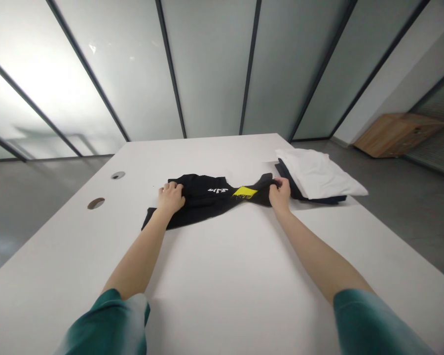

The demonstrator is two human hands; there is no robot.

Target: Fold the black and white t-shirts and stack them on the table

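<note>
A black T-shirt (203, 202) lies partly folded and gathered across the white table, with a white print and a yellow patch showing on its front. Over its left part, my left hand (171, 197) is closed on the cloth, fingers bent and the thumb toward the middle. My right hand (280, 194) pinches the bunched right end of the shirt, which is narrowed and slightly raised there. Between the hands the fabric is drawn in near the yellow patch. The fingertips of both hands are partly hidden by cloth or knuckles.
Just right of my right hand, a white folded garment (318, 172) rests on dark folded cloth (327, 200) near the table's right edge. Two round holes (96, 203) pierce the table (222, 286) at left. Frosted glass panels (210, 64) stand behind; a wooden cabinet (388, 134) is at far right.
</note>
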